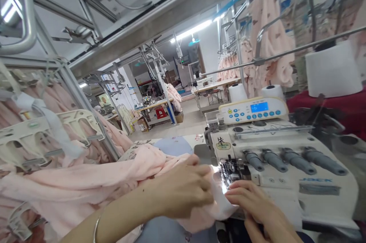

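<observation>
While my left hand point(183, 189) bunches the pink fabric point(94, 186), fingers curled shut on a fold of it, my right hand point(254, 205) lies flat with fingers together and extended, pressing the cloth's white-lit edge just in front of the presser foot point(233, 168). Right hand grips nothing, just pins the edge down. Fabric runs from the needle area leftward across the table point(177, 146) and drapes off toward the lower left, most of it heaped beside my left forearm. A thin bracelet point(96, 229) sits on the left wrist.

Sewing machine point(286, 174) is white, an overlock type, with four grey tension knobs point(294, 161) in a row on its front. A control panel point(253, 109) with a blue lit screen sits on top. Two white thread cones point(273, 91) stand behind it, and a much bigger white spool point(333, 69) is at the far right, near red cloth point(328, 109).

Left side: a cream plastic hanger clamp point(42, 132) holds more pink garments on a metal rail frame point(85, 94). Upper right, pink printed garments point(271, 37) hang from an overhead rail. Background shows other work tables point(214, 85) and strip lights point(194, 29); too blurry for detail there.
</observation>
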A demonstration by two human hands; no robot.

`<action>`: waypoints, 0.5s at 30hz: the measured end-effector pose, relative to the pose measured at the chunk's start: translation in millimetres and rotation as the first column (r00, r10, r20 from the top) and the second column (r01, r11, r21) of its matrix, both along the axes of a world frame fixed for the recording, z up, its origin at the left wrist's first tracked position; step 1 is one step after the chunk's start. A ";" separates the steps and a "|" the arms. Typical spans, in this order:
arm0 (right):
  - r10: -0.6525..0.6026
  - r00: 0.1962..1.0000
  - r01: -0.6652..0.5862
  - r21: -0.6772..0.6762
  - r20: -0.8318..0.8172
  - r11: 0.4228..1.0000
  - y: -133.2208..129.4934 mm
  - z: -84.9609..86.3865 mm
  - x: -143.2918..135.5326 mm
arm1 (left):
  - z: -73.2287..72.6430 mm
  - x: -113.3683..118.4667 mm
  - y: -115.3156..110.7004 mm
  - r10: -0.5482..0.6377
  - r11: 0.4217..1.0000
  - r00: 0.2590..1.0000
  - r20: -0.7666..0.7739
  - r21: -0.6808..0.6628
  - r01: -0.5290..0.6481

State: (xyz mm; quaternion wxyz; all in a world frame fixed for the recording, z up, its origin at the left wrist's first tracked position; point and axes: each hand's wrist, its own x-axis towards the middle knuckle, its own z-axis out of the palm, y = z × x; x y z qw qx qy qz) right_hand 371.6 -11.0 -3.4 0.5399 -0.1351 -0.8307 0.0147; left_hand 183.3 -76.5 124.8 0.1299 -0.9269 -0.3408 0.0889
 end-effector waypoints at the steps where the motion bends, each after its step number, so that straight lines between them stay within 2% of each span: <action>1: 0.034 0.999 -0.035 -0.057 -0.021 0.998 -2.2 3.0 -2.2 | -2.2 1.2 0.4 0.036 0.994 0.998 -0.044 0.100 -0.031; 2: 0.065 0.996 -0.070 -0.099 -0.053 0.993 -4.0 4.2 -4.0 | -3.6 2.4 0.3 0.064 0.987 0.996 -0.055 0.154 -0.055; 3: 0.086 0.994 -0.095 -0.137 -0.072 0.986 -5.3 4.1 -5.3 | -4.3 3.9 -0.8 0.064 0.989 0.997 -0.040 0.140 -0.058; 5: 0.103 0.991 -0.119 -0.188 -0.088 0.975 -6.3 2.1 -6.6 | -4.7 7.6 -5.5 -0.003 0.999 0.999 0.033 -0.041 0.004; 7: 0.125 0.989 -0.141 -0.240 -0.080 0.961 -5.8 1.6 -7.0 | -6.0 11.5 -12.1 -0.063 0.967 0.989 0.137 -0.236 0.094; 8: 0.139 0.987 -0.155 -0.271 -0.075 0.950 -5.2 2.5 -7.5 | -7.6 13.0 -15.3 -0.067 0.955 0.982 0.179 -0.273 0.115; 12: 0.219 0.975 -0.220 -0.373 -0.045 0.901 -2.5 9.8 -10.6 | -18.3 16.1 -22.7 -0.008 0.987 0.979 0.204 -0.153 0.040; 15: 0.231 0.971 -0.236 -0.381 -0.060 0.894 -4.6 8.3 -6.2 | -21.6 17.5 -23.0 -0.013 0.997 0.975 0.221 -0.069 0.029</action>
